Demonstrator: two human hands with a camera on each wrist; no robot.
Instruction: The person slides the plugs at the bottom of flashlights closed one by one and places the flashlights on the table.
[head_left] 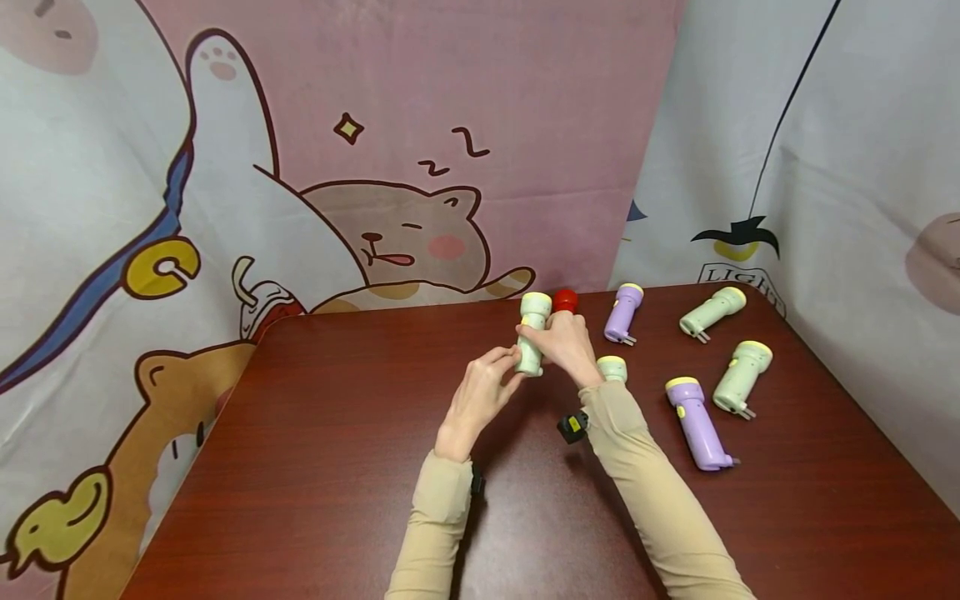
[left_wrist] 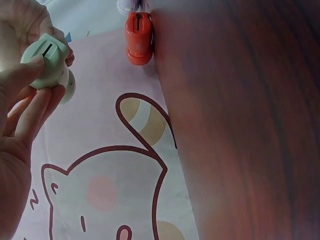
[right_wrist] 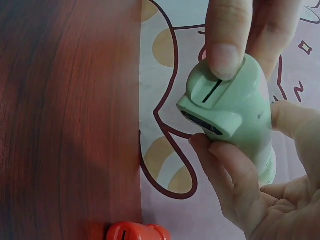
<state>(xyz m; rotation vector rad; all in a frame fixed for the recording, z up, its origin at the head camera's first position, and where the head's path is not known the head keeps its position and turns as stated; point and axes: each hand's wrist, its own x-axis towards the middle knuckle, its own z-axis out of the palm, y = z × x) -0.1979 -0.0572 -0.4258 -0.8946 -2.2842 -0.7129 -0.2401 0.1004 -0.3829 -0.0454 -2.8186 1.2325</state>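
Note:
A pale green flashlight (head_left: 533, 333) is held up over the far part of the table, its wide head pointing up and away. My right hand (head_left: 566, 342) grips it around the body. At its tail end, my left hand (head_left: 483, 392) pinches it between thumb and fingers. In the right wrist view, the left thumb (right_wrist: 226, 60) presses beside a dark slot on the flashlight's tail (right_wrist: 225, 100). No prongs stick out of this tail. Behind the right hand, a red flashlight (head_left: 565, 300) is partly hidden; the left wrist view shows more of the red flashlight (left_wrist: 138, 40).
Beyond the right forearm lie purple flashlights (head_left: 622, 314) (head_left: 699, 425) and green flashlights (head_left: 712, 311) (head_left: 742, 377), with plug prongs out at their tails. Another green flashlight (head_left: 612, 367) is partly covered by the right wrist. A printed cloth (head_left: 450, 83) hangs behind the brown table (head_left: 337, 467).

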